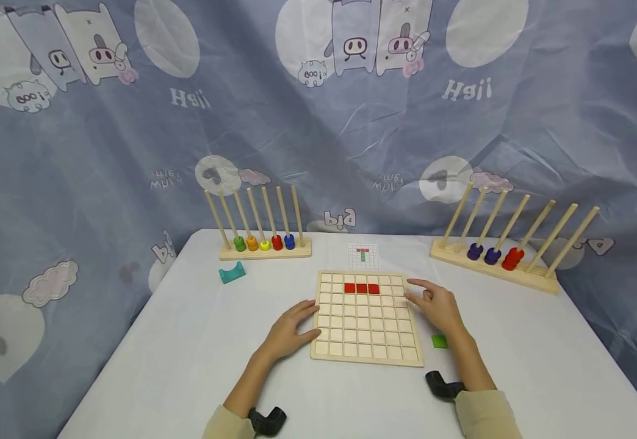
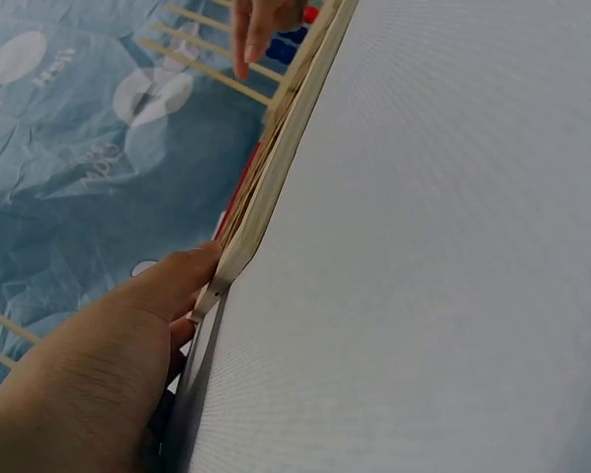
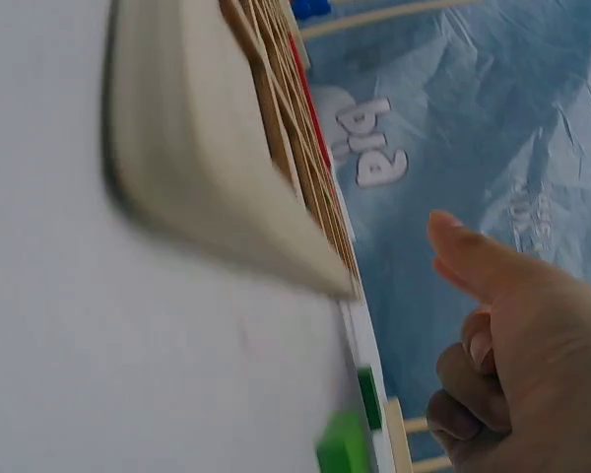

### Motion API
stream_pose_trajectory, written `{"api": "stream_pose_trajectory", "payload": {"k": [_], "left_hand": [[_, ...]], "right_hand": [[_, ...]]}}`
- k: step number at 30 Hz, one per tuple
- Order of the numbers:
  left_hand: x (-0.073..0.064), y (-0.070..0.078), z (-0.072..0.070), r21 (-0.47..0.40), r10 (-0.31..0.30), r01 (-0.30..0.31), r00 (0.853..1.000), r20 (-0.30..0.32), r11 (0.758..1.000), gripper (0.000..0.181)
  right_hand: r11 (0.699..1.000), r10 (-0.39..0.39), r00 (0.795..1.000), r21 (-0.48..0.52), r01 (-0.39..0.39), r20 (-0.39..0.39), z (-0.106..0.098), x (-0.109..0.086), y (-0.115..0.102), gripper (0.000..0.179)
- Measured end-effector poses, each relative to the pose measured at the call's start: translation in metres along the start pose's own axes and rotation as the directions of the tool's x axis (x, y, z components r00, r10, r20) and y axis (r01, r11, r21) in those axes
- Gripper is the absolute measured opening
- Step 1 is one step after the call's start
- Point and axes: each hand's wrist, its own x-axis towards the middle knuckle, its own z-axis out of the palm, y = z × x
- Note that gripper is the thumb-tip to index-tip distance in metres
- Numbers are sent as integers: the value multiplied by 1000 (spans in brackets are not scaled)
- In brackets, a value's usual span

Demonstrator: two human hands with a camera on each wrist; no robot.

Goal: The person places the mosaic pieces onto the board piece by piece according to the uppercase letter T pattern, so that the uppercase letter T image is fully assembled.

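A wooden grid board (image 1: 351, 338) lies on the table, three red tiles (image 1: 361, 288) side by side in one of its far rows. My left hand (image 1: 291, 329) touches the board's left edge with thumb and fingertips; the left wrist view shows that thumb against the rim (image 2: 276, 187). At the right edge is my right hand (image 1: 438, 306), index finger and thumb stretched out and apart, the other fingers curled in. Nothing shows between them in the right wrist view. A green tile (image 1: 439, 341) lies beside the right wrist; another green piece (image 3: 370, 397) is partly hidden by that arm in the head view.
Behind the board lies a pattern card (image 1: 370, 256) with red and green squares. Peg racks with coloured beads stand at back left (image 1: 263, 253) and back right (image 1: 527, 279). A teal curved piece (image 1: 233, 273) sits before the left rack. A patterned curtain (image 1: 318, 134) hangs behind the table.
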Motion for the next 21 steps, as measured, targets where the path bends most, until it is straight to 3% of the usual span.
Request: {"api": "stream_pose_trajectory", "payload": {"k": [5,10,15,21], "left_hand": [[6,1,-4,-16,7,-7,1000,-3,1000,57],[2,4,-3,-22,-15,14,1000,-6,1000,57],[-6,6,-1,-22,-48,49,999,17,999,58],[-7,4,-1,-14,-30,30,1000,3,999,58]], "right_hand": [[1000,10,999,-3,-10,47,-26,2,18,43],[997,66,997,-44,-64,51,-43,-7,39,46],[990,134,989,-57,-131,63,-48,-20,52,48],[985,170,983,-41,-168,71,-44,-25,55,51]]}}
